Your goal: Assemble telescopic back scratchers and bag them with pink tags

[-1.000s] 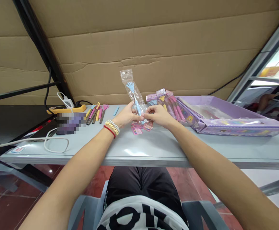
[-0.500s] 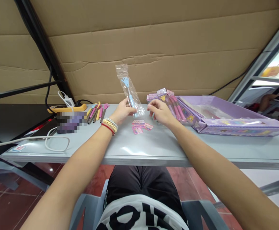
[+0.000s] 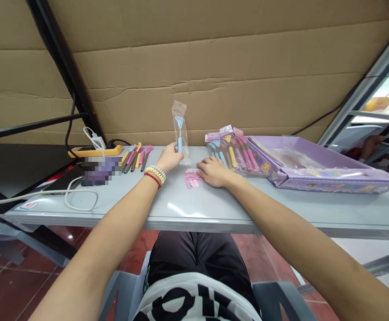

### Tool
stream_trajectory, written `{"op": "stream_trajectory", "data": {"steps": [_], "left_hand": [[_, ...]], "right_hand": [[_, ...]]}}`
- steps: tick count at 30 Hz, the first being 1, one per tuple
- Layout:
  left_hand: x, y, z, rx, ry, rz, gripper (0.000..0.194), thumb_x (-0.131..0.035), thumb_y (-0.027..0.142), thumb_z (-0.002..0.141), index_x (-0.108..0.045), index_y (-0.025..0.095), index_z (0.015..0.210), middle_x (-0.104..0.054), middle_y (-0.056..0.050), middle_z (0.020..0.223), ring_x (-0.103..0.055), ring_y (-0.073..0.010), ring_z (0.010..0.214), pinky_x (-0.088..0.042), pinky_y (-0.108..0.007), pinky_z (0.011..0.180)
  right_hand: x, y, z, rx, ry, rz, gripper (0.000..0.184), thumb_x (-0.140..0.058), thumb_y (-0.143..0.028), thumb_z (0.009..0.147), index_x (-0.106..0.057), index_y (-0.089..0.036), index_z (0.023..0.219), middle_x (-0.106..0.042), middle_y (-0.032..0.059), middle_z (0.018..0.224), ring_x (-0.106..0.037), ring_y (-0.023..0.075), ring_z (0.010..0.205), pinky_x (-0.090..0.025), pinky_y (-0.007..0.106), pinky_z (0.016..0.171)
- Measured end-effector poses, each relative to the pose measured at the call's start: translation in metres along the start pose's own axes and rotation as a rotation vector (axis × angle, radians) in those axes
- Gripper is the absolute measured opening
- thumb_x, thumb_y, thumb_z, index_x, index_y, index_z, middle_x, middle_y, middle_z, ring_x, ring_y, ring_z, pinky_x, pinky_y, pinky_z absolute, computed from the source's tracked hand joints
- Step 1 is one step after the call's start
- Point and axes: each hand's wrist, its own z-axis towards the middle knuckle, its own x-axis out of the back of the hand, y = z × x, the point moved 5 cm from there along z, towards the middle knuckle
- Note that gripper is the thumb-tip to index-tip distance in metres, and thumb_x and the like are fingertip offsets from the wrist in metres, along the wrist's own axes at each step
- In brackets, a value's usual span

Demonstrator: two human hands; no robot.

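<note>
My left hand [image 3: 169, 158] is closed around a clear plastic bag [image 3: 180, 108] with a light-blue, hand-shaped back scratcher [image 3: 180, 143] inside. The bag stands nearly upright, its top against the cardboard backdrop. Small pink printed cards [image 3: 191, 182] lie on the grey table in front of it. With fingers stretched out and slightly bent, my right hand [image 3: 214, 172] rests on the right side of these cards, covering part of them. Whether a card is gripped under the fingertips is hidden. Behind that hand lie bagged back scratchers [image 3: 231, 156] in blue, yellow and pink, with pink header cards.
Loose back scratchers [image 3: 136, 158] lie at the left, beside a blurred phone-like object [image 3: 100, 170], a yellow power strip [image 3: 114, 150] and a white cable [image 3: 80, 209]. A purple open box [image 3: 334, 180] holding clear plastic stands at the right. Cardboard [image 3: 214, 89] walls the back.
My right hand has moved down and left onto the pink cards, uncovering more of the bagged scratchers. My left hand has turned the bagged blue scratcher more upright.
</note>
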Motion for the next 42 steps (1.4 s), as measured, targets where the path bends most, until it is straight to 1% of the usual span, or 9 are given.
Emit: {"op": "stream_trajectory", "data": {"steps": [5,8,12,14,20,25,32,36,42], "left_hand": [[0.000,0.000,0.000,-0.009,-0.006,0.015,0.036,-0.063,0.006,0.062,-0.062,0.011,0.098,-0.062,-0.003,0.074,-0.053,-0.0136,0.067,-0.042,-0.025,0.065],[-0.002,0.000,0.000,-0.015,-0.029,0.039,0.043,-0.059,0.006,0.063,-0.060,0.010,0.106,-0.063,-0.003,0.076,-0.053,-0.0129,0.066,-0.041,-0.024,0.061],[-0.002,0.001,0.000,-0.010,-0.063,0.033,0.046,-0.058,0.005,0.062,-0.059,0.009,0.108,-0.062,-0.003,0.075,-0.053,-0.0122,0.063,-0.040,-0.023,0.058],[-0.002,0.003,-0.002,-0.005,-0.098,0.017,0.045,-0.059,0.005,0.061,-0.060,0.008,0.106,-0.062,-0.003,0.073,-0.052,-0.0112,0.060,-0.039,-0.023,0.056],[-0.010,0.010,-0.011,0.012,-0.275,-0.065,0.055,-0.062,0.005,0.059,-0.058,0.010,0.114,-0.062,-0.001,0.072,-0.052,-0.0102,0.057,-0.039,-0.022,0.054],[-0.016,0.015,-0.021,0.064,-0.509,-0.088,0.056,-0.061,0.004,0.054,-0.064,0.015,0.108,-0.063,0.002,0.068,-0.055,-0.0108,0.058,-0.040,-0.021,0.052],[-0.011,0.011,-0.026,0.169,-0.640,-0.141,0.054,-0.067,0.006,0.051,-0.065,0.011,0.105,-0.068,-0.002,0.075,-0.059,-0.0120,0.060,-0.045,-0.023,0.055],[-0.013,0.011,-0.027,0.144,-0.674,-0.126,0.058,-0.070,0.007,0.052,-0.064,0.011,0.110,-0.069,-0.004,0.077,-0.060,-0.0124,0.062,-0.045,-0.022,0.055],[-0.017,0.016,-0.030,0.068,-0.746,-0.072,0.058,-0.071,0.012,0.056,-0.065,0.013,0.113,-0.069,-0.004,0.078,-0.058,-0.0117,0.060,-0.044,-0.022,0.054]], "right_hand": [[-0.005,0.004,0.004,-0.040,-0.034,0.054,0.038,-0.039,-0.035,0.096,-0.059,-0.016,0.123,-0.053,0.0153,0.126,-0.041,0.0338,0.117,-0.033,0.047,0.096],[-0.001,0.008,0.006,-0.059,0.035,0.127,0.035,-0.052,-0.033,0.089,-0.059,-0.013,0.117,-0.057,0.0150,0.120,-0.045,0.0316,0.113,-0.037,0.041,0.092],[0.012,0.015,0.004,-0.038,0.146,0.290,0.014,-0.058,-0.021,0.082,-0.065,-0.013,0.091,-0.066,0.0080,0.092,-0.056,0.0205,0.088,-0.040,0.028,0.074],[0.020,0.023,0.002,-0.076,0.195,0.395,0.010,-0.055,-0.018,0.081,-0.064,-0.014,0.080,-0.065,0.0043,0.077,-0.055,0.0153,0.072,-0.039,0.025,0.065],[0.051,0.048,-0.013,-0.206,0.525,0.609,0.011,-0.058,-0.024,0.073,-0.061,-0.015,0.068,-0.054,-0.0018,0.057,-0.045,0.0114,0.055,-0.034,0.024,0.056],[0.063,0.063,-0.022,-0.274,0.787,0.659,0.011,-0.054,-0.026,0.074,-0.055,-0.017,0.070,-0.055,-0.0005,0.060,-0.045,0.0120,0.055,-0.035,0.025,0.056],[0.059,0.086,-0.026,-0.362,0.902,0.453,0.008,-0.054,-0.024,0.077,-0.050,-0.019,0.071,-0.058,0.0017,0.065,-0.052,0.0152,0.059,-0.038,0.027,0.060],[0.056,0.093,-0.028,-0.404,0.900,0.304,0.006,-0.053,-0.023,0.077,-0.053,-0.019,0.072,-0.061,0.0030,0.065,-0.054,0.0175,0.061,-0.036,0.027,0.061],[0.054,0.088,-0.027,-0.417,0.864,0.230,0.008,-0.055,-0.023,0.076,-0.055,-0.019,0.070,-0.065,0.0053,0.068,-0.057,0.0196,0.064,-0.038,0.028,0.062]]}}
